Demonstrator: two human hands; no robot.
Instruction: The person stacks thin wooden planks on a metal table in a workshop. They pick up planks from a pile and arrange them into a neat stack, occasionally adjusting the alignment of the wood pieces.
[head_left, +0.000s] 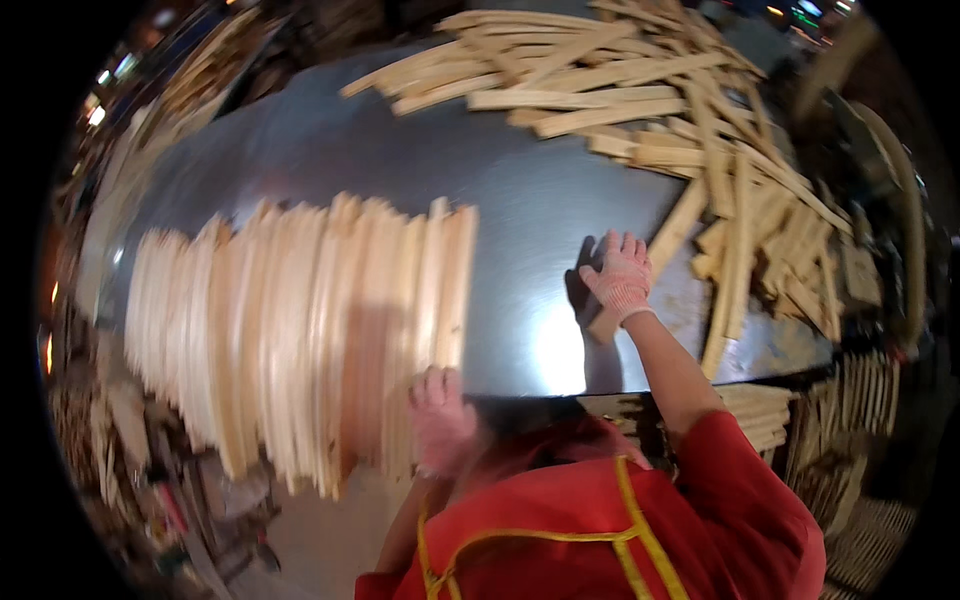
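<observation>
My right hand (622, 277), in a pinkish knit work glove, lies over a loose wooden strip (675, 228) on the metal table. Its fingers are stretched out and the thumb stands apart; the strip's near end shows below the wrist. My left hand (442, 420), gloved alike and blurred, is at the near right end of a row of wooden strips (285, 330). Its fingers point away from me, seemingly stretched against the last strips. Those strips lie side by side, their near ends jutting past the table edge.
A jumbled heap of wooden strips (600, 85) covers the far and right parts of the shiny dark metal table (520, 190). More strips are stacked below at the right (850, 400). Wood pieces and tools lie blurred at the lower left (190, 500).
</observation>
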